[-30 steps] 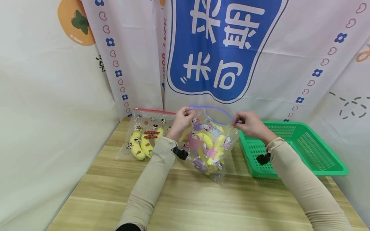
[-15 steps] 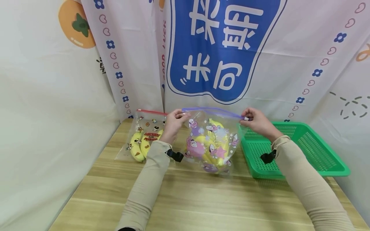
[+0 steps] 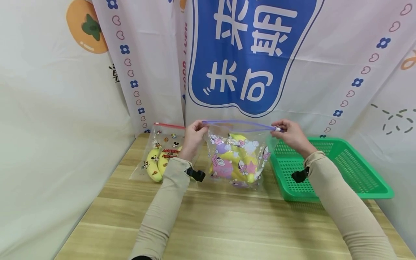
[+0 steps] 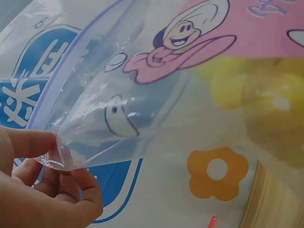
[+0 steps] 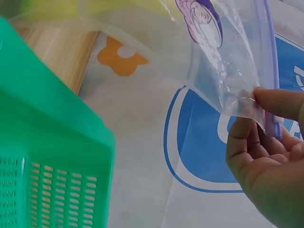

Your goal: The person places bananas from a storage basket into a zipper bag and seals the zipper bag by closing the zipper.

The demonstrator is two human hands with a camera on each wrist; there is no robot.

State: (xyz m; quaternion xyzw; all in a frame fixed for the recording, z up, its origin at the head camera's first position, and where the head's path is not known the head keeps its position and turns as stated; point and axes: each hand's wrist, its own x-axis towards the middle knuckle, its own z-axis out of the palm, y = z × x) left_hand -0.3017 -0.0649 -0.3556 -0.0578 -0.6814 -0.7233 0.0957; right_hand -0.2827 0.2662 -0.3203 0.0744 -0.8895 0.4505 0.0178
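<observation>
A clear zip bag [image 3: 224,168] with pink and purple cartoon prints holds yellow bananas [image 3: 238,137]. Its purple zip edge [image 3: 238,124] is stretched nearly straight between both hands. My left hand [image 3: 191,141] pinches the top left corner between thumb and fingers, seen closely in the left wrist view. At the top right corner, my right hand [image 3: 292,139] pinches the bag's edge beside the small white slider [image 3: 278,129]. The bag hangs below the hands over the back of the table.
Behind my left hand lies another clear bag with a red zip [image 3: 169,125], bananas inside. A green basket [image 3: 364,195] stands at the right on the wooden table [image 3: 208,231]. A white printed cloth [image 3: 156,72] hangs behind.
The hands have moved apart, left hand leftward and right hand rightward. The bag's slack, gaping top edge is pulled taut, and its lower end has risen.
</observation>
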